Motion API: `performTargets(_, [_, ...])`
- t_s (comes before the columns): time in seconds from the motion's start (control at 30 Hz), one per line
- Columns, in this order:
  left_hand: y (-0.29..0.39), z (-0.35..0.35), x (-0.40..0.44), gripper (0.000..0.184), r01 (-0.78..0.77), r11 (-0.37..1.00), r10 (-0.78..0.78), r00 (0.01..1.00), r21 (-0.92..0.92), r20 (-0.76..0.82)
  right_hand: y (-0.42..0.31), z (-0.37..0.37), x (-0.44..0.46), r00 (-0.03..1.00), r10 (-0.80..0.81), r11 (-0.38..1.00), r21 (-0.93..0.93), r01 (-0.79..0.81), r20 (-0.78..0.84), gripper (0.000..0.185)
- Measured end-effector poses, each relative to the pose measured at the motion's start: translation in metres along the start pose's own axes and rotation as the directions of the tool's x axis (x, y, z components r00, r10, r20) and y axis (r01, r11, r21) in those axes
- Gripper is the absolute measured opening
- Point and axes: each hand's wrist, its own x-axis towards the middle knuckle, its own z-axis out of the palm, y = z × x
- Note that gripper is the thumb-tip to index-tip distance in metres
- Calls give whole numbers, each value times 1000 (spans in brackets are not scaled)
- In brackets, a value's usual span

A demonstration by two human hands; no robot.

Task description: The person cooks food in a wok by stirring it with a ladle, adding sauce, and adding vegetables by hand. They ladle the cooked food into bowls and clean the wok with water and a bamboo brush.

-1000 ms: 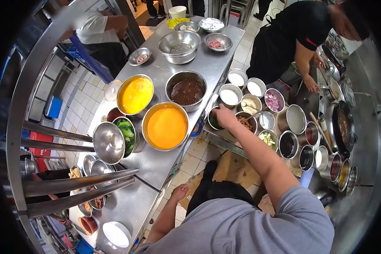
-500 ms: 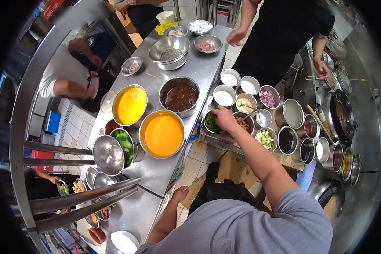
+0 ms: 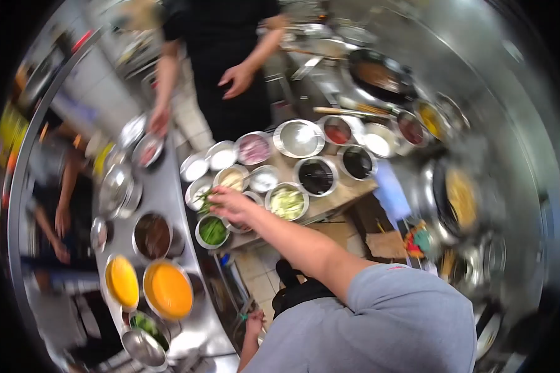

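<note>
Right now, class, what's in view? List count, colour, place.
greens bunch: one, green, in right hand
chopped greens: one pot, green, bench corner
pale pieces: one pot, whitish-green, bench front
purple pieces: one pot, purple, bench back
dark liquid: two pots, near-black, bench right
orange liquid: one pot, orange, steel counter
yellow liquid: one pot, yellow, beside it
brown liquid: one pot, brown, same counter
wok: one, black, upper right
pan: one, dark, right
other vessels: many, silver, both surfaces, blurred
other people: at least two, black/grey clothing, top/left
right hand: one, bare, over pots
left hand: one, bare, beside steel counter
</note>
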Motion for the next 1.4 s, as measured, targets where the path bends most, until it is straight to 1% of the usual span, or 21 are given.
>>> performTargets(0.03, [-8, 1, 8, 25, -26, 998, 24, 999, 51, 47, -24, -5, -19, 998, -43, 995, 91, 40, 38, 29])
performTargets(0.1, [-26, 1, 33, 18, 59, 970, -5, 974, -235, 225, -64, 0, -59, 981, -177, 964, 212, 158, 73, 23])
performTargets(0.2, [36, 0, 33, 14, 132, 991, -137, 965, 33, 224, -140, -16, -154, 890, -448, 872, 264, 412, 88, 13])
performTargets(0.27, [48, -2, 57, 14, 149, 988, -154, 945, 42, 289, -185, -40, -226, 799, -602, 772, 263, 579, 6, 8])
performTargets(0.33, [70, 2, 75, 16, 116, 993, -91, 893, -28, 441, -222, -70, -312, 659, -751, 624, 278, 730, -47, 9])
performTargets(0.37, [86, 14, 78, 19, 122, 987, -146, 951, 102, 274, -241, -88, -361, 557, -830, 549, 221, 806, 33, 11])
performTargets(0.47, [122, 32, 95, 19, -16, 977, -58, 940, 212, 337, -271, -107, -505, 155, -957, 191, -134, 972, -244, 15])
performTargets(0.6, [135, 65, 113, 22, 26, 987, -83, 923, 157, 376, -281, -151, -655, -277, -929, -51, -656, 753, -247, 15])
performTargets(0.63, [133, 72, 122, 22, 23, 983, -92, 918, 180, 386, -286, -167, -678, -297, -919, -54, -664, 746, -259, 15])
performTargets(0.7, [130, 79, 135, 25, 289, 957, -238, 850, -38, 470, -301, -196, -705, -465, -831, 150, -929, 339, -304, 12])
performTargets(0.77, [141, 90, 128, 26, 270, 962, -259, 854, 41, 451, -323, -216, -715, -493, -819, 392, -914, -109, -293, 15])
performTargets(0.8, [149, 98, 122, 28, 249, 961, -275, 856, 116, 437, -338, -240, -726, -436, -873, 374, -874, -310, -219, 15])
performTargets(0.83, [155, 104, 113, 29, -29, 927, -137, 902, 374, 409, -356, -267, -737, -359, -920, 332, -801, -498, -159, 16])
performTargets(0.9, [170, 116, 103, 29, -46, 905, -129, 917, 422, 377, -393, -292, -755, -288, -958, 217, -696, -684, -16, 14])
performTargets(1.07, [186, 137, 82, 29, -26, 909, -114, 944, 415, 310, -472, -266, -804, -170, -978, 13, -783, -622, 120, 19])
performTargets(1.13, [176, 142, 81, 28, 2, 923, -124, 948, 384, 293, -466, -209, -797, -358, -882, 34, -718, -695, 305, 18])
performTargets(1.2, [170, 148, 81, 27, 40, 929, -159, 941, 368, 299, -461, -211, -792, -358, -843, -54, -725, -687, 402, 18])
performTargets(1.27, [172, 159, 76, 27, -27, 872, -157, 930, 489, 331, -450, -271, -779, -371, -923, 185, -732, -655, 99, 26])
performTargets(1.33, [163, 156, 77, 27, -93, 789, -170, 917, 607, 361, -388, -334, -762, 68, -988, 3, -448, -894, -141, 54])
performTargets(1.37, [151, 150, 93, 27, -232, 783, -119, 854, 577, 506, -359, -340, -762, 50, -937, 131, -482, -867, -345, 65])
performTargets(1.4, [151, 152, 107, 27, -368, 771, -69, 763, 520, 643, -321, -340, -766, -127, -967, 246, -668, -702, -222, 60])
